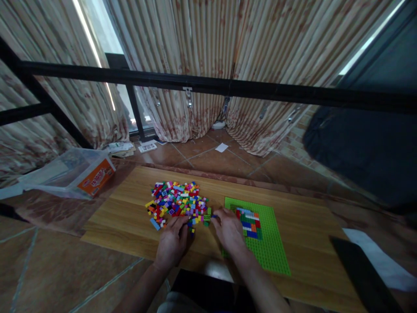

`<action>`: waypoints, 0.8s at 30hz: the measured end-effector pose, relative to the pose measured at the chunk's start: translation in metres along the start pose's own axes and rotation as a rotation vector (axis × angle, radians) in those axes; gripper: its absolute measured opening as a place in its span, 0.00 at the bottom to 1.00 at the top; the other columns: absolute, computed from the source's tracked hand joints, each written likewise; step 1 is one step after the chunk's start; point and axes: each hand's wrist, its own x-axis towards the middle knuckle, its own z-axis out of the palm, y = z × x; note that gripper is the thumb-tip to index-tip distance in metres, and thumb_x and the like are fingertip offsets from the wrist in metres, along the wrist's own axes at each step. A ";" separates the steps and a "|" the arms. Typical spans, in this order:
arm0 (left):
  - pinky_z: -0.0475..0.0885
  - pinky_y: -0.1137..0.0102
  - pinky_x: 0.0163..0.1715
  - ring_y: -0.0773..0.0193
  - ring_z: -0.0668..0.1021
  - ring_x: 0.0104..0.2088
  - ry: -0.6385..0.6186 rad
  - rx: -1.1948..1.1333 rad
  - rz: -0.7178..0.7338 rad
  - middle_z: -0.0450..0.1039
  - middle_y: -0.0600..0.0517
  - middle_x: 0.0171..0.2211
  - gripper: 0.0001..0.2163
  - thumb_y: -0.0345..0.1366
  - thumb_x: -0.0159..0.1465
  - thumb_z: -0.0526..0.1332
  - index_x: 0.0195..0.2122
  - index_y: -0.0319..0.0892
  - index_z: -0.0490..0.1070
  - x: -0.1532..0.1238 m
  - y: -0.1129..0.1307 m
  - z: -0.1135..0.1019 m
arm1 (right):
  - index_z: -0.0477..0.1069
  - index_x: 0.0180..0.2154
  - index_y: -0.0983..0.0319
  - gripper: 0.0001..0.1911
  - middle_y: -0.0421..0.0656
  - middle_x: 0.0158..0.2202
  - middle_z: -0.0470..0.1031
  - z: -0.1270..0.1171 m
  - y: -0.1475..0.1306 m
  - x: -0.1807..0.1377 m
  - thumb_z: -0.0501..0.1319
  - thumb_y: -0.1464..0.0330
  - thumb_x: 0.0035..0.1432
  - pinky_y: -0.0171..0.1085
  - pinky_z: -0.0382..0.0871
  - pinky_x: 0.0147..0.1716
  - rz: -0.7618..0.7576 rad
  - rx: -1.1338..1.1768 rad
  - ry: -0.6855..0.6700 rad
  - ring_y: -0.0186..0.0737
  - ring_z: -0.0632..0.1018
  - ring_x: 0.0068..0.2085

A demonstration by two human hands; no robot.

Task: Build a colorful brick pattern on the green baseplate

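Loose toy building bricks of many colours lie in a pile on the wooden table. At the pile's near edge is my left hand, its fingers pinched together among the bricks; what they hold, if anything, is hidden. My right hand is between the pile and a green baseplate, closed at the fingertips on a small blue brick. On the baseplate sits a patch of joined bricks in blue, red, orange and white, partly covered by my right hand.
A clear plastic bin with an orange label stands left of the table. A dark flat object lies at the table's right end, beside a white sheet. Beyond the table, a black metal rail runs before patterned curtains.
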 end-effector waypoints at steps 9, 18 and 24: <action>0.76 0.64 0.43 0.59 0.79 0.41 -0.017 0.004 0.011 0.78 0.48 0.40 0.10 0.32 0.66 0.54 0.44 0.43 0.74 0.000 0.000 -0.001 | 0.77 0.37 0.60 0.15 0.47 0.38 0.80 -0.024 0.039 -0.029 0.55 0.60 0.63 0.42 0.70 0.42 0.107 0.274 0.266 0.43 0.79 0.39; 0.76 0.64 0.44 0.59 0.80 0.42 -0.029 0.011 0.010 0.78 0.48 0.41 0.11 0.32 0.66 0.54 0.44 0.44 0.74 0.000 0.001 -0.001 | 0.78 0.39 0.63 0.22 0.51 0.38 0.79 -0.038 0.089 -0.024 0.50 0.58 0.62 0.46 0.70 0.40 0.205 0.108 0.300 0.47 0.77 0.37; 0.77 0.64 0.43 0.59 0.80 0.41 -0.023 0.015 0.016 0.78 0.48 0.40 0.11 0.32 0.65 0.54 0.44 0.44 0.74 0.002 0.003 -0.003 | 0.78 0.39 0.62 0.20 0.49 0.38 0.78 -0.036 0.088 -0.021 0.50 0.61 0.62 0.43 0.69 0.41 0.211 0.094 0.273 0.45 0.77 0.39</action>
